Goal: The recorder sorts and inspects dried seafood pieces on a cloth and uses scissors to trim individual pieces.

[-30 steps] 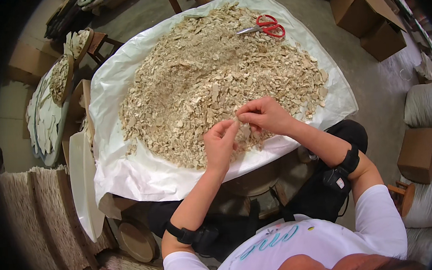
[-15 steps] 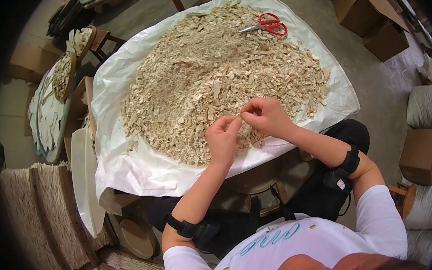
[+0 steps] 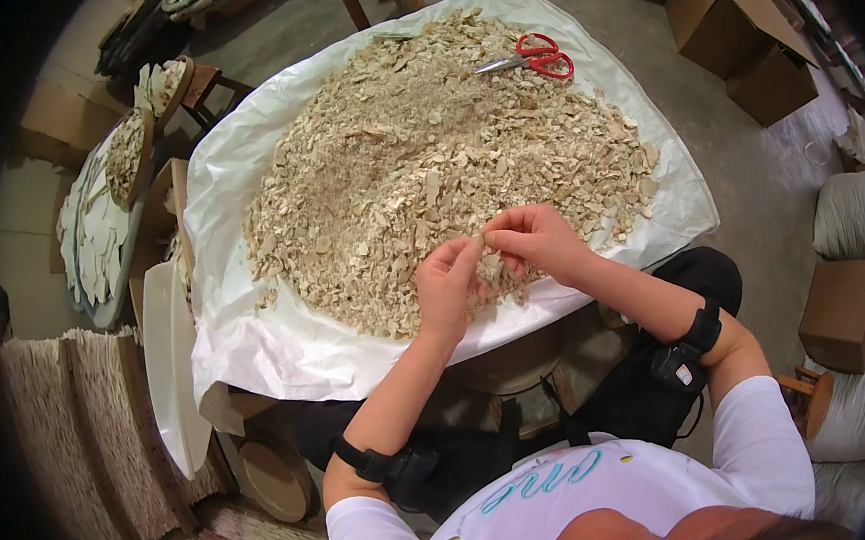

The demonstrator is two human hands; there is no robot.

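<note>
A broad heap of pale beige flakes and crumbs [image 3: 376, 174] lies on a white plastic sheet [image 3: 227, 244] in front of me. Over its near edge my left hand [image 3: 446, 284] and my right hand [image 3: 536, 241] meet, thumbs and index fingers pinched together. Between the fingertips there seems to be a tiny pale piece, too small to make out surely. At the far right of the heap lie scissors [image 3: 538, 57] with red handles, blades pointing left; neither hand is near them.
A white plastic tray [image 3: 170, 359] stands upright left of the sheet. Round trays of white pieces [image 3: 104, 228] lean farther left. Stacked slatted boards [image 3: 48, 437] fill the lower left. Cardboard boxes [image 3: 737, 33] and grey-white sacks [image 3: 855, 210] line the right. A wooden stool [image 3: 806, 399] is at lower right.
Both hands have come slightly nearer to me, still pinched together at the fingertips. The right hand's lower fingers hang a little looser. The scissors and the heap are otherwise much the same.
</note>
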